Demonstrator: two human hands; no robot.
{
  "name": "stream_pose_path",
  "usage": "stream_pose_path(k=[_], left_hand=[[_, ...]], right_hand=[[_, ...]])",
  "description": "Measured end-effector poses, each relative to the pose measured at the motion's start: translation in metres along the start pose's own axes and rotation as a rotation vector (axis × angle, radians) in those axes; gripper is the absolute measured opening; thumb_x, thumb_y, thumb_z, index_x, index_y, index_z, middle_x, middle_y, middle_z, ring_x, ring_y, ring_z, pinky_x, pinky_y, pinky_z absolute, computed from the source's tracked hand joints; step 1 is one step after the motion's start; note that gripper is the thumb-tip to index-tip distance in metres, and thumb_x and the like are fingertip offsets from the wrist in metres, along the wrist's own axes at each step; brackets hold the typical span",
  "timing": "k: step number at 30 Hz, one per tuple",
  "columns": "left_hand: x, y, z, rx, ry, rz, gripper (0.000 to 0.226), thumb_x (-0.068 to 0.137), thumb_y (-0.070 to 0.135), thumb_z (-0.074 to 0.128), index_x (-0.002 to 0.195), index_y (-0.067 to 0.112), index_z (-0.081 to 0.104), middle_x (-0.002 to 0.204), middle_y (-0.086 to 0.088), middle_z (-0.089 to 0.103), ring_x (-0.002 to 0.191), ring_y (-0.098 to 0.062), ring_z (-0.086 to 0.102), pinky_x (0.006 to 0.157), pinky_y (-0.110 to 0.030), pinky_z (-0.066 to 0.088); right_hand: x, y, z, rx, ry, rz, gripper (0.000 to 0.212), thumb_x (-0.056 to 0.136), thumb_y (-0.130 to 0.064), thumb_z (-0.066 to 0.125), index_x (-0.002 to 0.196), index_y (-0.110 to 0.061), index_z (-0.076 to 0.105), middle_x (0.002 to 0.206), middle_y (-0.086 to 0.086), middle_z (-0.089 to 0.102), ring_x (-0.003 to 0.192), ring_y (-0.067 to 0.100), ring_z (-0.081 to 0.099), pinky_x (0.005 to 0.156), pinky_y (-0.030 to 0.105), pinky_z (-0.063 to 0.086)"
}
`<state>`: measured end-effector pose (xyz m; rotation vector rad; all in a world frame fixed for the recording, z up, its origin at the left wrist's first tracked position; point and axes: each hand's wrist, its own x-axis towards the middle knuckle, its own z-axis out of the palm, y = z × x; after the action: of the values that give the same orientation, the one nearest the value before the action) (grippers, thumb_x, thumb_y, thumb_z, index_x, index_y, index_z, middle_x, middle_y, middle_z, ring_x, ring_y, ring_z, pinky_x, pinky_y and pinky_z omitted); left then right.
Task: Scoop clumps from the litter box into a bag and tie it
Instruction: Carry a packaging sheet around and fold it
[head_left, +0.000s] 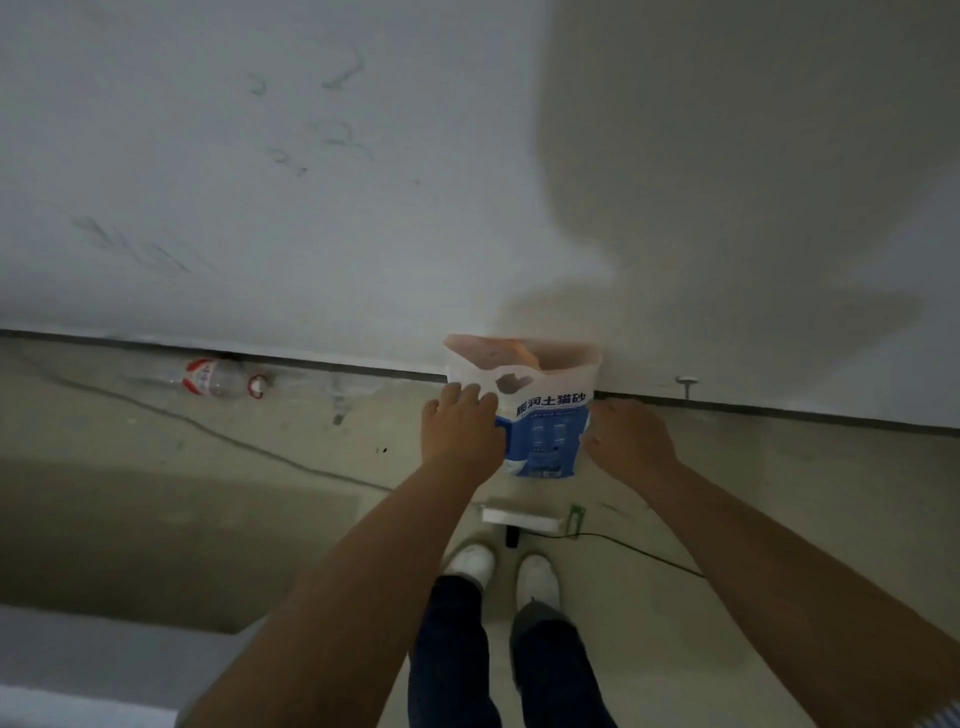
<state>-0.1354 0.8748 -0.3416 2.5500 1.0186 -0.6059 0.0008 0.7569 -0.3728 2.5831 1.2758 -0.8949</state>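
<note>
Both hands on the bag (545, 415), one per side. It's a white-and-blue cat litter bag with a die-cut handle hole near the top, mouth open, upright, right at the foot of the wall (260, 182).

Left hand (460, 428): covers the bag's left edge, fingers curled onto the front panel just beside the handle hole. Looks like a grip on that edge.

Right hand (626, 441): against the bag's right edge, back of hand to camera, fingers bent toward the bag. Contact is clear; can't tell how far the fingers wrap (fingertips hidden behind the hand and the frame is motion-blurred).

Can't tell whether the bag's bottom touches the floor (208, 467).

Rest of scene:
- Person standing, white shoes (506, 569) and dark trousers visible below, toes toward the wall.
- Flat white piece (519, 514) on the floor between shoes and bag, small green item (575, 517) at its right end.
- Black cable (649, 553) runs off to the right from there.
- Clear plastic bottle (221, 379), red label, lying on its side along the wall base, well left of the bag.
- Scribble marks on the wall upper left.
</note>
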Motion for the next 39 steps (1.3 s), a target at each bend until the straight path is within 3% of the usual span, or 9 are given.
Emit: stream_pose_path(k=[10, 13, 17, 21, 24, 26, 31, 34, 39], left_hand=[[0.120, -0.020, 0.092, 0.091, -0.027, 0.235, 0.054, 0.094, 0.016, 0.044, 0.144, 0.015, 0.024, 0.147, -0.001, 0.030, 0.138, -0.018, 0.022, 0.111, -0.029, 0.020], [0.147, -0.013, 0.105, 0.159, 0.013, 0.320, 0.058, 0.096, 0.021, 0.043, 0.146, 0.011, 0.016, 0.154, -0.004, 0.017, 0.143, -0.020, 0.010, 0.115, -0.030, 0.011], [0.169, 0.007, 0.122, 0.359, -0.018, 0.451, 0.060, 0.097, 0.023, 0.041, 0.148, 0.010, 0.012, 0.156, -0.006, 0.010, 0.144, -0.022, 0.004, 0.116, -0.036, 0.000], [0.159, 0.015, 0.139, 0.438, -0.256, 0.481, 0.033, 0.100, 0.019, 0.035, 0.131, 0.015, 0.044, 0.128, -0.006, 0.054, 0.119, -0.023, 0.050, 0.096, -0.031, 0.035], [0.121, 0.013, 0.138, 0.426, -0.385, 0.576, 0.032, 0.102, 0.023, 0.031, 0.128, 0.012, 0.045, 0.122, -0.008, 0.056, 0.110, -0.025, 0.054, 0.080, -0.030, 0.040], [0.094, 0.012, 0.129, 0.430, -0.437, 0.590, 0.027, 0.102, 0.020, 0.031, 0.123, 0.011, 0.045, 0.117, -0.008, 0.056, 0.104, -0.024, 0.056, 0.077, -0.029, 0.041], [0.048, 0.042, 0.094, 0.372, -0.334, 0.611, 0.020, 0.101, 0.014, 0.034, 0.110, 0.009, 0.051, 0.098, -0.007, 0.057, 0.097, -0.023, 0.059, 0.078, -0.029, 0.044], [0.016, 0.083, 0.069, 0.333, -0.273, 0.752, 0.023, 0.099, 0.009, 0.038, 0.113, 0.007, 0.055, 0.105, -0.008, 0.061, 0.097, -0.023, 0.058, 0.078, -0.028, 0.042], [-0.049, 0.156, 0.032, 0.299, -0.146, 1.340, 0.013, 0.053, -0.001, 0.075, 0.063, 0.002, 0.067, 0.049, -0.008, 0.059, 0.038, -0.019, 0.058, 0.039, -0.014, 0.042]], right_hand=[[0.146, 0.028, 0.075, -0.227, 0.033, 0.118, 0.062, 0.092, -0.011, 0.046, 0.146, -0.017, 0.018, 0.152, 0.009, 0.022, 0.141, 0.029, 0.017, 0.112, 0.043, 0.022], [0.155, 0.044, 0.088, -0.290, 0.043, 0.110, 0.036, 0.090, -0.006, 0.043, 0.125, -0.008, 0.051, 0.127, 0.013, 0.050, 0.124, 0.031, 0.037, 0.098, 0.037, 0.036], [0.123, 0.056, 0.112, -0.181, -0.045, -0.035, 0.034, 0.094, -0.010, 0.038, 0.124, -0.011, 0.054, 0.120, 0.010, 0.055, 0.114, 0.026, 0.048, 0.088, 0.032, 0.043], [0.073, 0.053, 0.136, 0.004, -0.005, -0.050, 0.027, 0.092, -0.005, 0.044, 0.113, -0.004, 0.061, 0.107, 0.013, 0.060, 0.098, 0.030, 0.057, 0.074, 0.033, 0.047], [0.037, 0.051, 0.151, 0.262, 0.167, -0.082, 0.012, 0.066, -0.003, 0.060, 0.067, -0.001, 0.071, 0.061, 0.011, 0.065, 0.049, 0.027, 0.062, 0.037, 0.021, 0.042], [0.013, 0.047, 0.155, 0.330, 0.207, -0.051, 0.016, 0.064, -0.009, 0.057, 0.057, -0.007, 0.071, 0.054, 0.004, 0.064, 0.042, 0.019, 0.060, 0.033, 0.014, 0.037], [-0.062, 0.042, 0.134, 0.639, 0.311, 0.117, 0.033, 0.076, -0.016, 0.046, 0.058, 0.001, 0.067, 0.056, 0.015, 0.062, 0.051, 0.021, 0.062, 0.057, 0.021, 0.039], [-0.123, 0.053, 0.115, 0.915, 0.441, 0.390, 0.015, 0.080, -0.008, 0.062, 0.079, 0.005, 0.070, 0.074, 0.019, 0.065, 0.068, 0.023, 0.062, 0.064, 0.012, 0.033], [-0.222, 0.083, 0.115, 1.119, 0.270, 0.692, 0.029, 0.093, -0.008, 0.051, 0.120, -0.001, 0.057, 0.124, 0.015, 0.058, 0.116, 0.029, 0.053, 0.084, 0.017, 0.034]])
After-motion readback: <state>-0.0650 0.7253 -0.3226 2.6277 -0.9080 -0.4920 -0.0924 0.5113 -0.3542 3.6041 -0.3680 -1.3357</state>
